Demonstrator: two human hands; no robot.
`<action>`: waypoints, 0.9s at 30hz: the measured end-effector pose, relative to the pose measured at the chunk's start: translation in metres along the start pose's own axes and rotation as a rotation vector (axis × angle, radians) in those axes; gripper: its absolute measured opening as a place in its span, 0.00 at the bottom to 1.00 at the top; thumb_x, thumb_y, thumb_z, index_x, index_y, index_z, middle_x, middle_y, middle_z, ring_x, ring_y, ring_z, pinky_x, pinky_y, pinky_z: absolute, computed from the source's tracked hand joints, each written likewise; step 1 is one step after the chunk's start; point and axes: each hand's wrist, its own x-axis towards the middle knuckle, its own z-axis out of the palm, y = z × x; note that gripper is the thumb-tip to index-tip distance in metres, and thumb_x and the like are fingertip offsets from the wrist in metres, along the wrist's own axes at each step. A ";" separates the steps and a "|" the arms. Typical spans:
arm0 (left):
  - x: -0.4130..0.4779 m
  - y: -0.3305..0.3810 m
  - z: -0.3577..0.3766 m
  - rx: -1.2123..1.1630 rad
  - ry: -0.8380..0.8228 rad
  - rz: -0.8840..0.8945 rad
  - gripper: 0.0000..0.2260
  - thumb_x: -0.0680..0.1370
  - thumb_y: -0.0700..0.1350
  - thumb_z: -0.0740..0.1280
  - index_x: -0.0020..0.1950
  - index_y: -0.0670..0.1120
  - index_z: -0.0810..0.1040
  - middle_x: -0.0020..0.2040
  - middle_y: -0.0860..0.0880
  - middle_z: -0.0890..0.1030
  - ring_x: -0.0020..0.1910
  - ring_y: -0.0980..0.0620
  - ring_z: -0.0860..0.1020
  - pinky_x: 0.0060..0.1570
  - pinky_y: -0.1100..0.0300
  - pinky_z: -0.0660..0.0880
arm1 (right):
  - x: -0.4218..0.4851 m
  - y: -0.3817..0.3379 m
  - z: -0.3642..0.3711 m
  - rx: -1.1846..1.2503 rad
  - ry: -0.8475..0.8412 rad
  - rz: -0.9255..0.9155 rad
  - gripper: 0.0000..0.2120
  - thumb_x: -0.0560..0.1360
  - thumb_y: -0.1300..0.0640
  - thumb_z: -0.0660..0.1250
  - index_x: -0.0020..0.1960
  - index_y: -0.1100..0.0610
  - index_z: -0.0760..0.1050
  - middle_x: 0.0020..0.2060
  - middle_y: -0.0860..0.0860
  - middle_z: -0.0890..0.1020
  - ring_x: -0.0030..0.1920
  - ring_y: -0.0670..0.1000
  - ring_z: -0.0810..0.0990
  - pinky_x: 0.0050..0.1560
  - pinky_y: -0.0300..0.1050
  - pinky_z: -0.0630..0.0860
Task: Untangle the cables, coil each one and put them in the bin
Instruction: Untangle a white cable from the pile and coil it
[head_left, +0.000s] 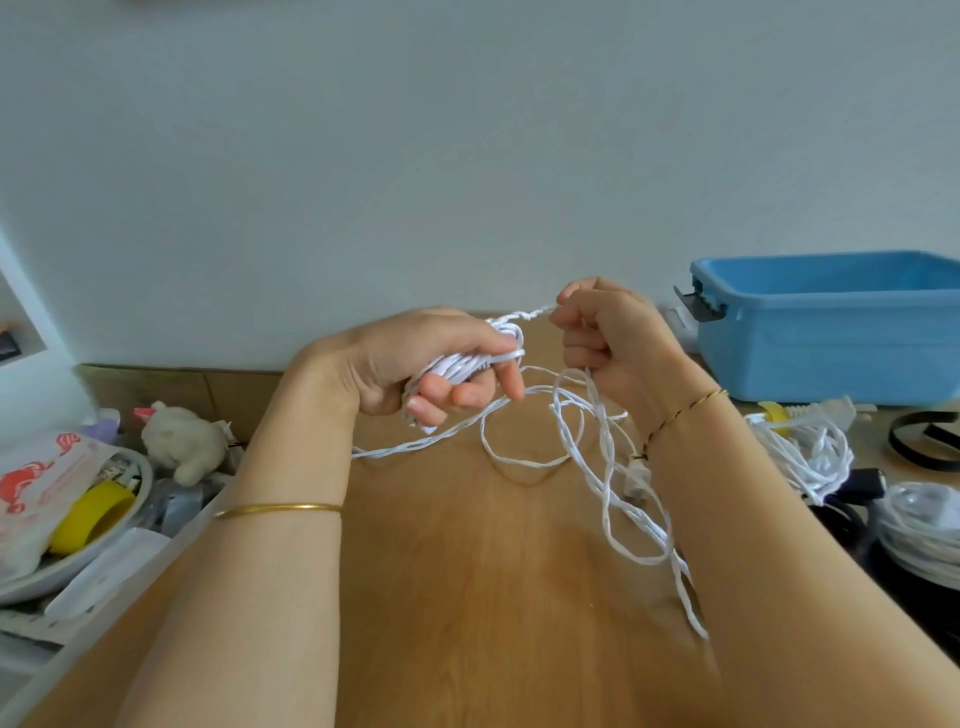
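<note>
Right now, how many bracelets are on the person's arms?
2. A plain gold bangle sits on the left forearm; a thin gold bracelet sits on the right wrist, near the white cable. None seems hidden.

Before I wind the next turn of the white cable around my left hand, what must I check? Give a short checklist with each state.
1. Left hand grips the coil firmly: ok.
2. Right hand pinches the strand leading to the coil: ok.
3. Loose cable on the table free of crossed loops: not ok.
4. Loose cable separate from the other white bundle: cannot tell, the forearm hides it.
5. Blue bin uncovered: ok.
</note>
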 end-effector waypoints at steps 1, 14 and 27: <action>0.000 0.000 -0.001 -0.090 -0.031 0.031 0.15 0.76 0.47 0.60 0.40 0.39 0.80 0.24 0.48 0.67 0.16 0.61 0.58 0.16 0.72 0.57 | 0.000 0.001 0.002 -0.060 0.002 0.011 0.15 0.70 0.75 0.56 0.32 0.58 0.66 0.20 0.49 0.65 0.18 0.44 0.55 0.21 0.31 0.50; 0.010 -0.010 -0.039 -1.279 -0.330 0.377 0.14 0.76 0.36 0.62 0.57 0.28 0.73 0.35 0.36 0.76 0.24 0.41 0.75 0.24 0.54 0.71 | -0.014 0.017 0.018 -0.228 -0.547 0.119 0.13 0.80 0.65 0.57 0.56 0.55 0.77 0.26 0.51 0.71 0.24 0.48 0.71 0.31 0.43 0.77; 0.023 -0.010 -0.033 -0.894 0.833 0.401 0.19 0.81 0.58 0.57 0.46 0.42 0.69 0.30 0.48 0.73 0.22 0.55 0.71 0.26 0.67 0.70 | -0.025 0.006 0.016 -0.842 -0.726 0.227 0.07 0.76 0.62 0.66 0.51 0.58 0.81 0.29 0.53 0.74 0.23 0.47 0.68 0.23 0.36 0.67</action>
